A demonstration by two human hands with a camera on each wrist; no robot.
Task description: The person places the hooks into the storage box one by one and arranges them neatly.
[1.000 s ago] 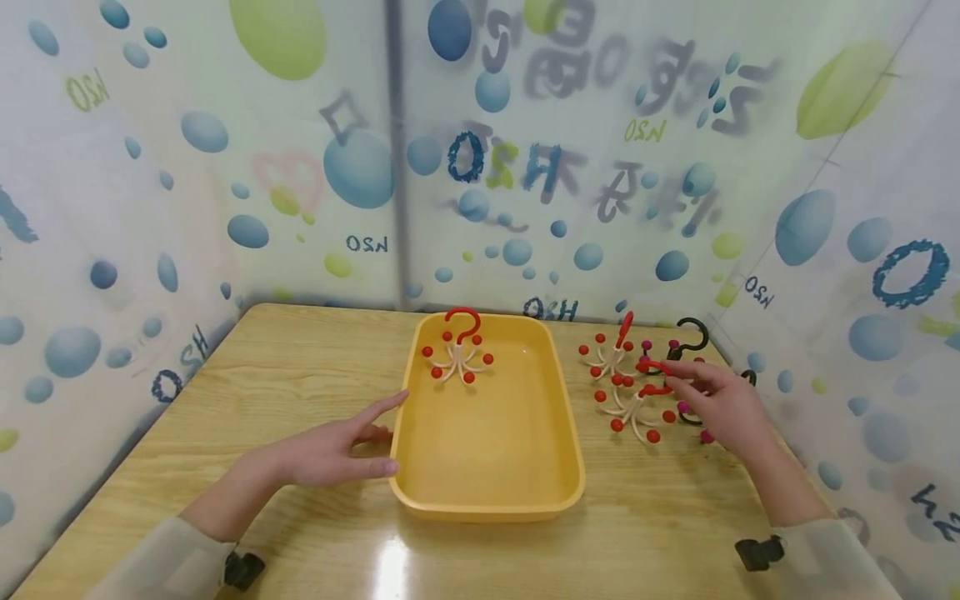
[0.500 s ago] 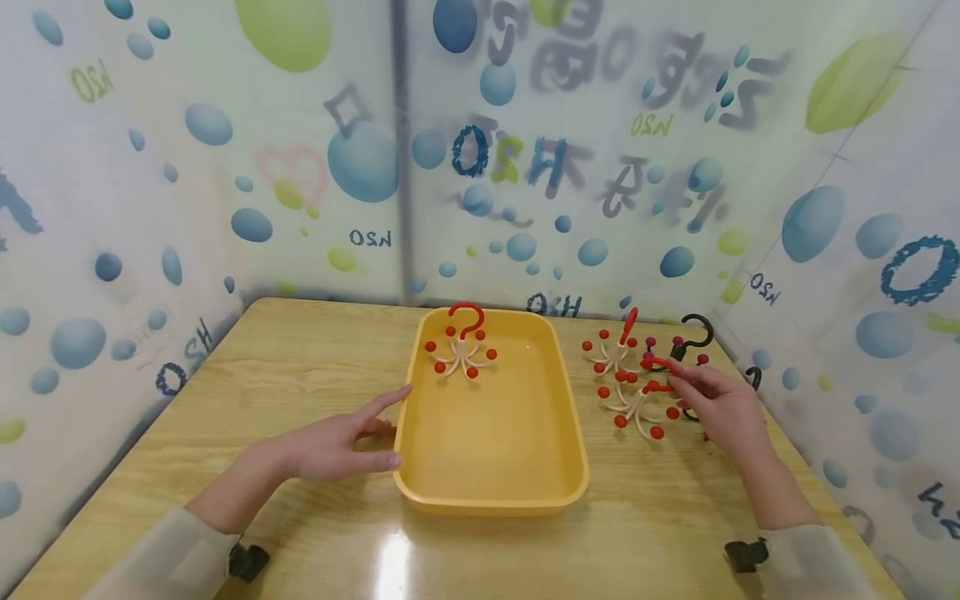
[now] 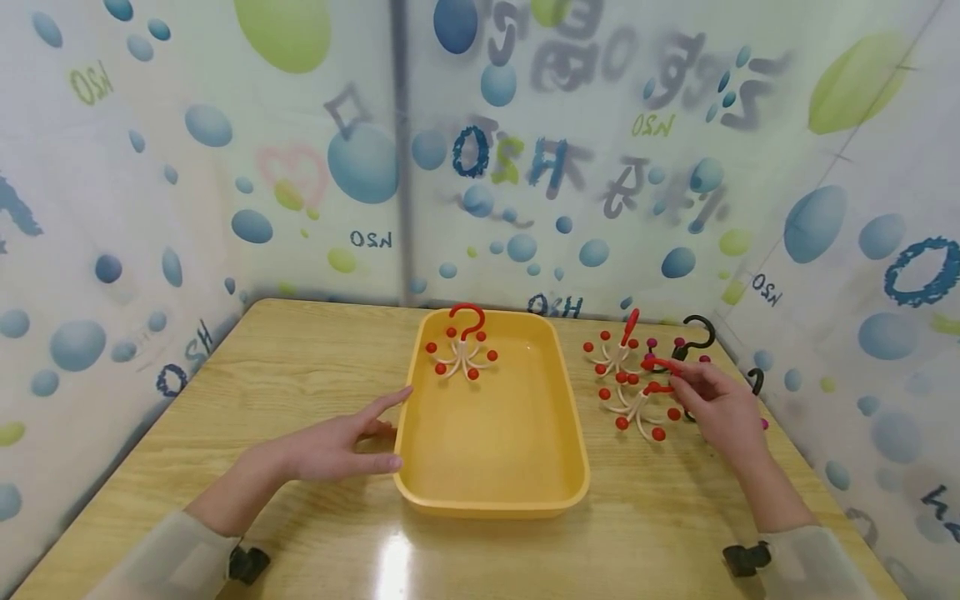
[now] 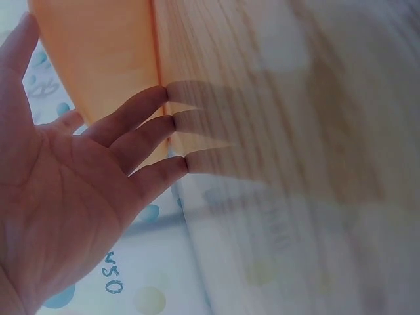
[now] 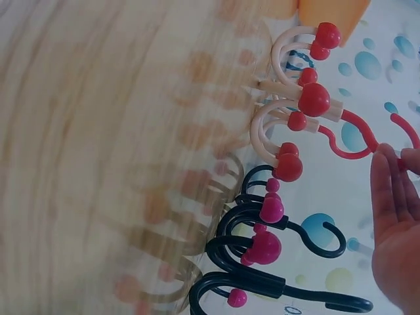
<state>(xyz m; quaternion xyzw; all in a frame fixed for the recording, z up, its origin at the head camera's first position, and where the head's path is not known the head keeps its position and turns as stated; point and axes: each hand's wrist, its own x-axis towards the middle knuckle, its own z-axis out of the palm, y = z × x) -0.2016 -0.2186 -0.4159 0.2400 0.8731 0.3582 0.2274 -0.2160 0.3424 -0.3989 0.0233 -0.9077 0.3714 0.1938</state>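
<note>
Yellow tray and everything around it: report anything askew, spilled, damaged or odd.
Nothing looks spilled or broken; the red-hooked hanger in the yellow tray stands upright. The oddity is the H2O lettering on the wall covering behind: it reads mirror-reversed.

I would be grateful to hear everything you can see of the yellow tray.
The yellow tray is rectangular with rounded corners, a smooth floor and raised, rimmed walls; it looks like plastic. It sits open side up on the wooden table, its longer sides running near to far. A cream hanger with red balls and a red hook stands in its far left part. The left hand appears to touch its left rim with thumb and index finger.
</note>
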